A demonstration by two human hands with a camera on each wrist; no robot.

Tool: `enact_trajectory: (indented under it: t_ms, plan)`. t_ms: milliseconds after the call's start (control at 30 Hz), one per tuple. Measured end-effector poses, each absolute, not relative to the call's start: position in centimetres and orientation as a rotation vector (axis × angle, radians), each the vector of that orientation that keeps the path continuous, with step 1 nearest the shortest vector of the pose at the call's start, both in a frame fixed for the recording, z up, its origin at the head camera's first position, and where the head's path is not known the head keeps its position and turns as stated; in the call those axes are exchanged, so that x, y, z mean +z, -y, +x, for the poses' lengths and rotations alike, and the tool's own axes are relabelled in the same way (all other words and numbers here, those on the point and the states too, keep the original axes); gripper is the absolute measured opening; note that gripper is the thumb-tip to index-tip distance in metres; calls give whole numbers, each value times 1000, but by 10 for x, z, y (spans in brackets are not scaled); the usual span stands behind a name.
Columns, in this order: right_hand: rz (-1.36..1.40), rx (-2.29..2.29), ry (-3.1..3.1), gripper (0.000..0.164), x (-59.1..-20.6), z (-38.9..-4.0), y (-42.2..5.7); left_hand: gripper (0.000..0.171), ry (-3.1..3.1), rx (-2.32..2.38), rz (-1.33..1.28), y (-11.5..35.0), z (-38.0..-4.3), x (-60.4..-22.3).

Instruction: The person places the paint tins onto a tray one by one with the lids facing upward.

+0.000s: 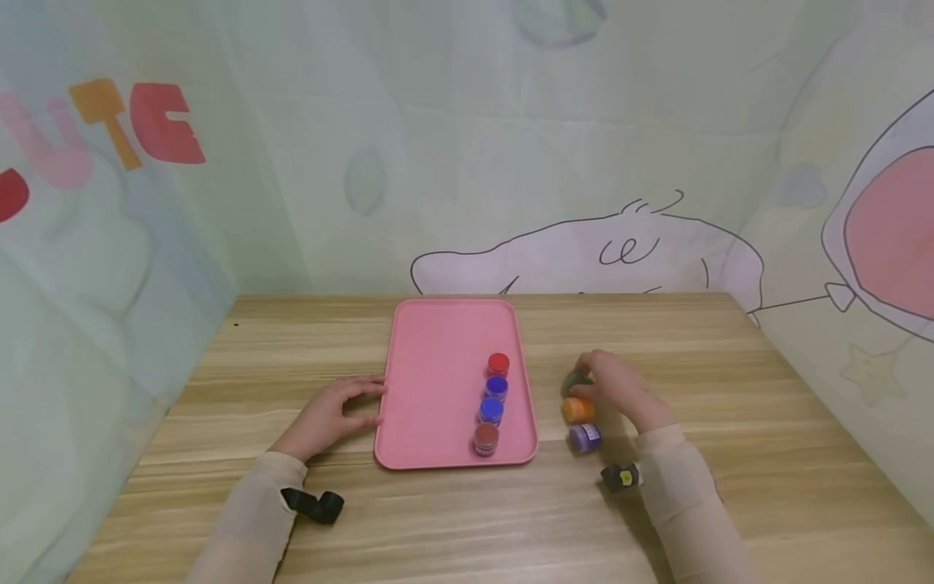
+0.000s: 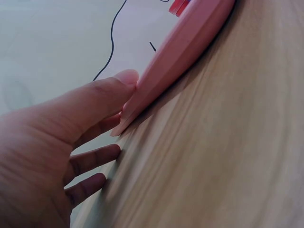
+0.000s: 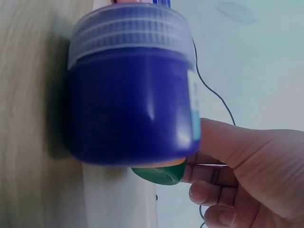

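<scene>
My left hand rests beside the pink tray, its thumb and fingertips at the left rim with the fingers spread loosely. Beyond the tray's right side, my right hand pinches a small green paint jar between thumb and fingers. Closest to it is an orange paint jar lying on the table, followed by a purple paint jar on its side. In the right wrist view that purple jar fills the foreground, and only a bit of the green jar shows behind it.
Along the tray's right side stand a red jar, a dark blue jar, a blue jar and a brown jar in a column. The wooden table meets a printed curtain at the back.
</scene>
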State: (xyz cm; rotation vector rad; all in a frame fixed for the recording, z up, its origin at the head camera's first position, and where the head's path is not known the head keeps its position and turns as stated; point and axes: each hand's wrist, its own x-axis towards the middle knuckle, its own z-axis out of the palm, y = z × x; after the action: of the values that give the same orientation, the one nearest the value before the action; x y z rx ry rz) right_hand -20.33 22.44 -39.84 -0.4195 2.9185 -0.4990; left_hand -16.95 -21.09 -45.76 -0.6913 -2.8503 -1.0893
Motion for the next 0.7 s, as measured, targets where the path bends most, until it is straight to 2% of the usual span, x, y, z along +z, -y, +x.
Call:
enact_trajectory:
  t_ms: [700]
  plan:
    - [-471, -537, -3015, 29, -396, -201, -221, 45, 2822, -1095, -704, 211, -170, -459]
